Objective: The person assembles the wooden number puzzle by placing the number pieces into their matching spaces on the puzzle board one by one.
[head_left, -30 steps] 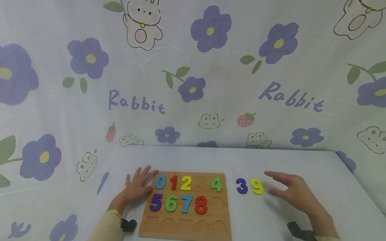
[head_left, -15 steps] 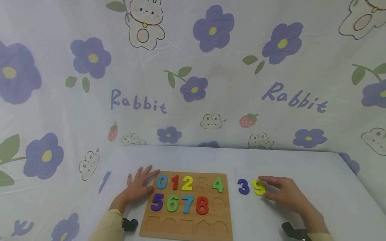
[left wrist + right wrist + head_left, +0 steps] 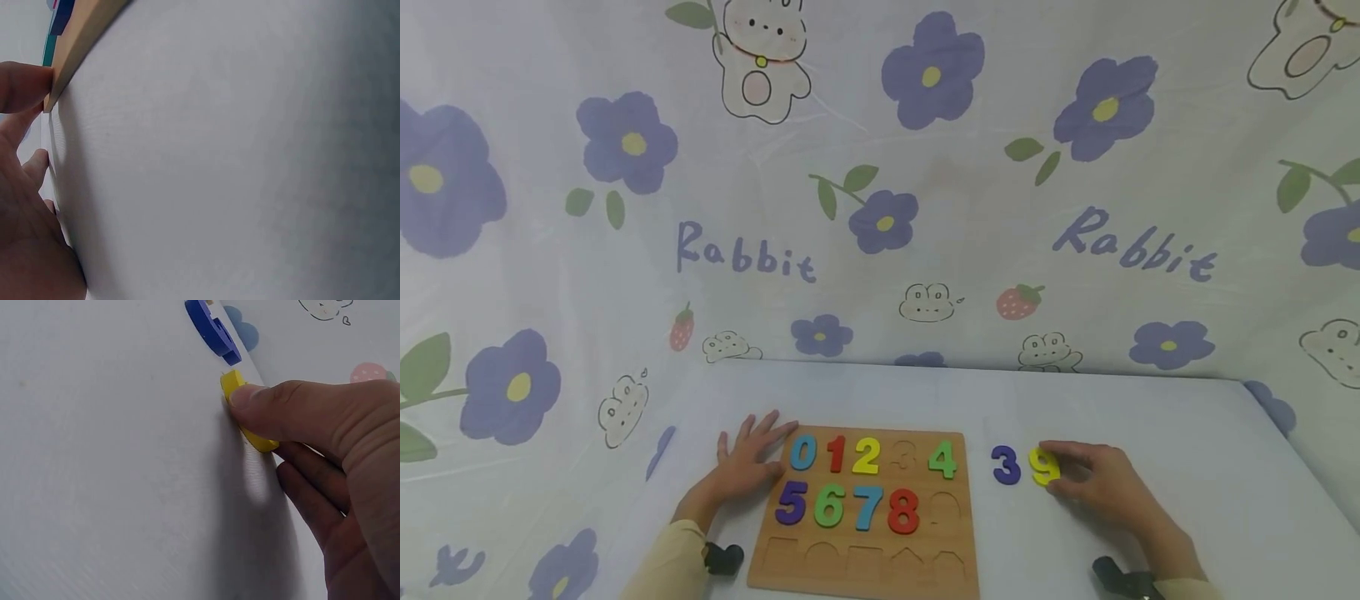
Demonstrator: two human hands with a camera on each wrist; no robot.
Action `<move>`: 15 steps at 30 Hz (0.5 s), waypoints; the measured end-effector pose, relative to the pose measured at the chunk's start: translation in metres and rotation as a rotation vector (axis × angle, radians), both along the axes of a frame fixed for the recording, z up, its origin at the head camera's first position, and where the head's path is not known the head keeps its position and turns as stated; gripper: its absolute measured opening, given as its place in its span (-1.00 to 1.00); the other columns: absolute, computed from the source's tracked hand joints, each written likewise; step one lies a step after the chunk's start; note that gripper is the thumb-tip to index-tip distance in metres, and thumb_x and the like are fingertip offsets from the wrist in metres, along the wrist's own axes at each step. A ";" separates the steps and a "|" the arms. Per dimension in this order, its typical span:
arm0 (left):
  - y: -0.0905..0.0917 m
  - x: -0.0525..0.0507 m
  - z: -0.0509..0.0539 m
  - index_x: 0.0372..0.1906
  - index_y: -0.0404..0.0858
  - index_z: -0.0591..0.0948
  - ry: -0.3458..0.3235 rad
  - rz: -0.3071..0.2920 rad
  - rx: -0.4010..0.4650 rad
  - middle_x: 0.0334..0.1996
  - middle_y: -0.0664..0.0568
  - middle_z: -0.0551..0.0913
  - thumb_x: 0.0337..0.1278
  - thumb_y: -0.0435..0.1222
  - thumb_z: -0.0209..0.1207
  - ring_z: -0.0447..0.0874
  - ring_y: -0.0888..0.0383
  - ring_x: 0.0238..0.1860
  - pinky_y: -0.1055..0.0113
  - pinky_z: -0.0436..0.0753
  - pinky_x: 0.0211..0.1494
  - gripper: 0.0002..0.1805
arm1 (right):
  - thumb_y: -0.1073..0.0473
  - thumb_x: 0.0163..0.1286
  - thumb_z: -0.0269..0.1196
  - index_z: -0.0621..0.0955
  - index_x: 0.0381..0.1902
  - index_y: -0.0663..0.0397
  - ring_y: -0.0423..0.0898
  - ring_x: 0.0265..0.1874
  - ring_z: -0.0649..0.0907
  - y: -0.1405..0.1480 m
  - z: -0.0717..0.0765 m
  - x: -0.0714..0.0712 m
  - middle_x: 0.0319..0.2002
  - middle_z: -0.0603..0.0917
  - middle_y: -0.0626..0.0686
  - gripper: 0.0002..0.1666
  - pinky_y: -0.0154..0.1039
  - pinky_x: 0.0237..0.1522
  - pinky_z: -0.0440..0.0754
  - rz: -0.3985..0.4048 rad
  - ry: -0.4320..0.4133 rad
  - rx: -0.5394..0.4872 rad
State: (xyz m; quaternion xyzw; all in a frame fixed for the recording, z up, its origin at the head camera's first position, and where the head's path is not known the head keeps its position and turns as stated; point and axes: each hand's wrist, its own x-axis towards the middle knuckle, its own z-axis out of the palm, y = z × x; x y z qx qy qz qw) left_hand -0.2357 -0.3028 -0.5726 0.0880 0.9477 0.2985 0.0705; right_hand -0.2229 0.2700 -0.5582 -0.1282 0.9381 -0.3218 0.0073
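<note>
My right hand (image 3: 1108,483) pinches the yellow number 9 (image 3: 1041,467) between thumb and fingers; in the right wrist view the thumb lies against the side of the yellow 9 (image 3: 262,442). Just left of it on the table is a purple number 3 (image 3: 1006,465), untouched. My left hand (image 3: 745,467) rests at the left edge of a wooden number board (image 3: 865,567), fingers spread and fairly straight. The left wrist view has its thumb (image 3: 25,87) touching the board's side (image 3: 87,34). The board carries the numbers 0, 1, 2, 4 and 5 through 8.
Bare recesses show on the board for a 3 (image 3: 904,455) and right of the red 8 (image 3: 903,511), plus a bottom row of outlined shapes. A white table (image 3: 880,396) lies beneath everything. Behind it hangs a patterned cloth (image 3: 880,283).
My right hand has moved left from beside the yellow 9 and taken hold of it. The left hand stays at the board's edge. The head view shifted slightly.
</note>
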 end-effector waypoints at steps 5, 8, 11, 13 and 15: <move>0.000 0.000 -0.001 0.67 0.04 0.43 -0.012 0.000 -0.007 0.79 -0.26 0.06 0.30 -0.21 0.23 -0.35 -0.51 0.76 -0.64 -0.57 0.57 -0.21 | 0.19 0.19 0.64 0.76 0.30 0.04 0.28 0.36 0.71 -0.001 -0.001 0.005 0.28 0.80 0.13 -0.33 0.31 0.38 0.65 -0.036 0.015 0.008; 0.000 0.001 -0.002 0.65 0.04 0.45 -0.003 -0.005 0.013 0.77 -0.29 0.07 0.28 -0.21 0.24 -0.36 -0.53 0.75 -0.65 -0.58 0.56 -0.21 | 0.18 0.21 0.64 0.76 0.31 0.01 0.28 0.33 0.73 0.000 0.002 0.009 0.28 0.81 0.12 -0.33 0.33 0.36 0.66 -0.050 0.027 0.010; -0.001 0.001 -0.002 0.66 0.06 0.44 -0.002 -0.001 0.011 0.78 -0.28 0.07 0.29 -0.19 0.24 -0.36 -0.52 0.76 -0.64 -0.58 0.57 -0.21 | 0.15 0.21 0.64 0.76 0.31 -0.02 0.27 0.29 0.76 0.000 0.009 0.015 0.25 0.82 0.11 -0.33 0.35 0.33 0.68 -0.061 0.050 -0.005; -0.002 -0.001 -0.005 0.67 0.07 0.43 -0.004 0.003 -0.001 0.79 -0.24 0.05 0.31 -0.19 0.23 -0.37 -0.50 0.77 -0.62 -0.60 0.58 -0.21 | 0.13 0.22 0.65 0.76 0.32 -0.04 0.26 0.27 0.77 -0.002 0.015 0.020 0.24 0.83 0.10 -0.32 0.36 0.31 0.69 -0.064 0.068 -0.012; -0.004 -0.004 -0.010 0.68 0.07 0.41 0.002 0.005 -0.016 0.80 -0.23 0.05 0.33 -0.18 0.22 -0.37 -0.49 0.77 -0.61 -0.60 0.58 -0.20 | 0.12 0.22 0.65 0.76 0.32 -0.05 0.25 0.27 0.78 -0.006 0.022 0.025 0.24 0.83 0.08 -0.32 0.36 0.31 0.69 -0.066 0.080 -0.015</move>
